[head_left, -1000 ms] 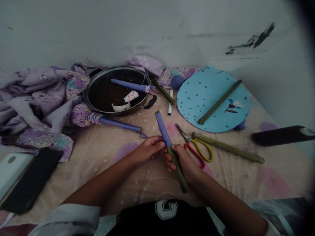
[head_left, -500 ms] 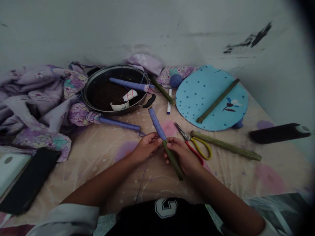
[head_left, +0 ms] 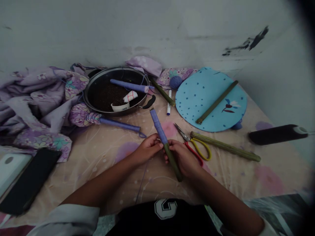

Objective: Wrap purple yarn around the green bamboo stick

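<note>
Between my hands is a green stick (head_left: 173,162), its upper part wound with purple yarn (head_left: 159,129). My right hand (head_left: 180,154) is closed around the bare green part, just below the winding. My left hand (head_left: 150,149) is closed at the lower edge of the winding, thumb and fingers pinched at the stick; the exact grip is partly hidden. A thin yarn strand (head_left: 142,183) trails down below my left hand. To the right of my right hand lie scissors (head_left: 194,144) with red and yellow handles, beside another green stick (head_left: 226,146).
A dark pan (head_left: 92,106) holds soil, a small cup and a purple-wrapped stick. A blue round board (head_left: 189,105) carries a green stick. Around them are a marker (head_left: 169,103), a yarn ball (head_left: 176,82), a cloth-topped wrapped stick (head_left: 118,124), a phone (head_left: 29,182) and a black bottle-like object (head_left: 273,135).
The stick has turned slightly more upright, its wrapped tip shifting a little right. Both hands stay at nearly the same place on it. The view has shifted slightly.
</note>
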Demonstrator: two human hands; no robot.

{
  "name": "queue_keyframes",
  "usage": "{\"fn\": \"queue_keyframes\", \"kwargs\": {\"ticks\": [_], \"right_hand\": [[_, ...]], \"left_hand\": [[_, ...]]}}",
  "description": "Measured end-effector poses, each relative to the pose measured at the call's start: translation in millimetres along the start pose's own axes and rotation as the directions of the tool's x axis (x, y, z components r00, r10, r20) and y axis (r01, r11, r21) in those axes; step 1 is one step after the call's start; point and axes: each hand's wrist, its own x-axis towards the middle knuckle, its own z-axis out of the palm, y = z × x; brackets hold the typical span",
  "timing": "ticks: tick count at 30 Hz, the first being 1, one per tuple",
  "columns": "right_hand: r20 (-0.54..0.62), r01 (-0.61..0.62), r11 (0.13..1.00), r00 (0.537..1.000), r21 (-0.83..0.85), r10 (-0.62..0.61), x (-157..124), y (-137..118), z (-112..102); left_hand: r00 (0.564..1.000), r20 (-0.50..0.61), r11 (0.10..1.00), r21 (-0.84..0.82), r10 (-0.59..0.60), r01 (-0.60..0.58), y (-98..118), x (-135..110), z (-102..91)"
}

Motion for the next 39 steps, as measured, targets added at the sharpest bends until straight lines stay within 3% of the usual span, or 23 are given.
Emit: {"fn": "queue_keyframes", "kwargs": {"ticks": [5,10,18,26,31,39], "right_hand": [[-0.037,0.092,0.981,0.994,-0.174,-0.100,2,9,-1],[-0.037,0.057,0.967,0.997,-0.249,-0.068,0,6,0],[0.048,0.059,0.980,0.998,-0.190,-0.051,0,8,0],[0.011,0.027,0.977,1.000,-0.210,-0.025,-5,-5,3],[0.047,-0.015,0.998,0.999,-0.057,0.018,-3,-2,0],[0.077,-0.002,0.996,0.997,-0.092,0.009,-2,3,2]], "left_hand": [[0.998,0.056,0.998,0.044,0.042,-0.045,-5,1,-0.4],[0.995,0.097,0.998,0.050,0.034,-0.039,-8,-1,-0.7],[0.993,0.115,0.999,-0.017,0.034,-0.033,-5,-3,-0.1],[1.000,-0.017,1.000,0.022,0.021,-0.020,-4,-2,1.2],[0.999,0.022,0.999,0.025,0.036,-0.036,-3,-2,1.3],[0.985,0.168,0.999,-0.037,0.031,-0.025,-3,-4,-1.5]]}}
